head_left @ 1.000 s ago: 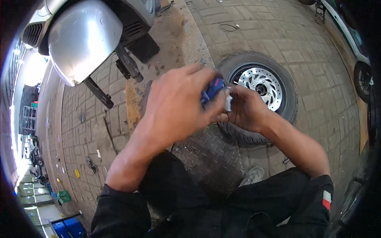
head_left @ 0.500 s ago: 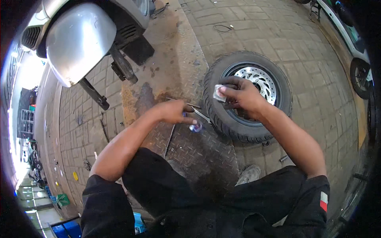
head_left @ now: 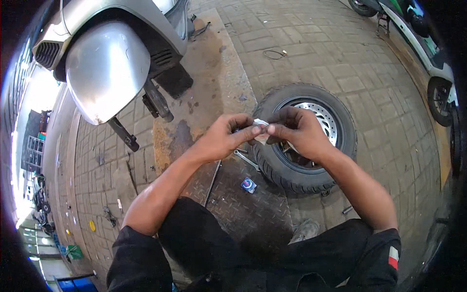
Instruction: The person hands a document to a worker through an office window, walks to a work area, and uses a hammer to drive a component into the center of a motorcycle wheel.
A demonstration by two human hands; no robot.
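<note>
Both of my hands meet over the near-left side of a scooter wheel, pinching a small whitish packet between thumbs and fingers. My left hand holds the packet's left side, and my right hand grips its right side. What the packet contains cannot be made out. The wheel lies flat, with a black tyre and a silver brake disc partly hidden behind my right hand. A small blue, white and red box rests on the metal plate below my hands. Beside the tyre lies a wrench.
At the upper left stands a scooter with a silver mudguard and bare fork legs. A long metal rod lies on the stained plate. Another scooter is parked at the far right. A thin loop of cable lies on the paving.
The blue box has left my left hand and now lies on the plate. My left hand has risen to the packet, joining my right hand in holding it.
</note>
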